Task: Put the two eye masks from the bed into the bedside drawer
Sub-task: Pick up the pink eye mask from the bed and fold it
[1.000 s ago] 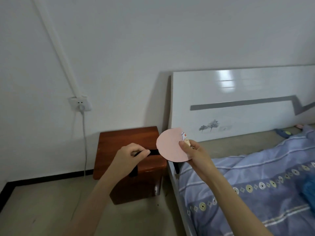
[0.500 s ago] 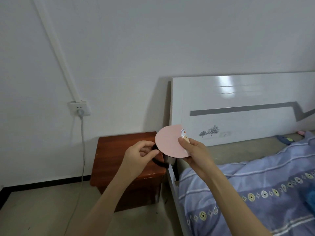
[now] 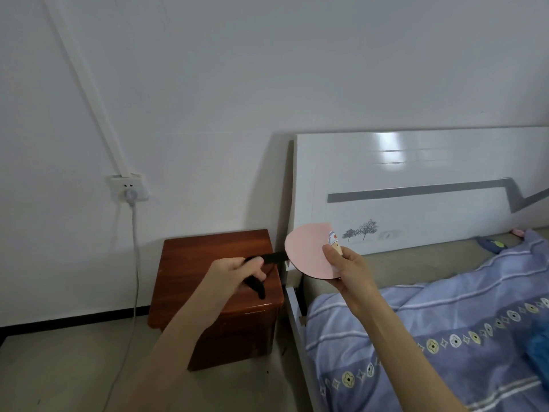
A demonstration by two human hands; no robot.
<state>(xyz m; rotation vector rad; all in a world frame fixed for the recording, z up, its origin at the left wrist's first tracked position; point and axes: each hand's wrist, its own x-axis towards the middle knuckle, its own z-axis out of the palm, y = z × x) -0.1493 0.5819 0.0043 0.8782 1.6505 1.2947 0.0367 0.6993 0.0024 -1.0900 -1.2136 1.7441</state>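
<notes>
— Holding what?
— The right hand (image 3: 350, 270) pinches a pink eye mask (image 3: 309, 251) at its edge; the left hand (image 3: 237, 273) is closed on its black strap (image 3: 274, 257), stretched between both grips, above the nightstand (image 3: 214, 263).

Pink eye mask (image 3: 309, 253): folded, its right part covered by the right hand (image 3: 350, 270). Black strap (image 3: 269, 258): middle length hidden inside the left hand (image 3: 234, 273). Bedside cabinet (image 3: 190, 263): drawer front not discernible. Bed (image 3: 445, 322): cut off at right edge.
</notes>
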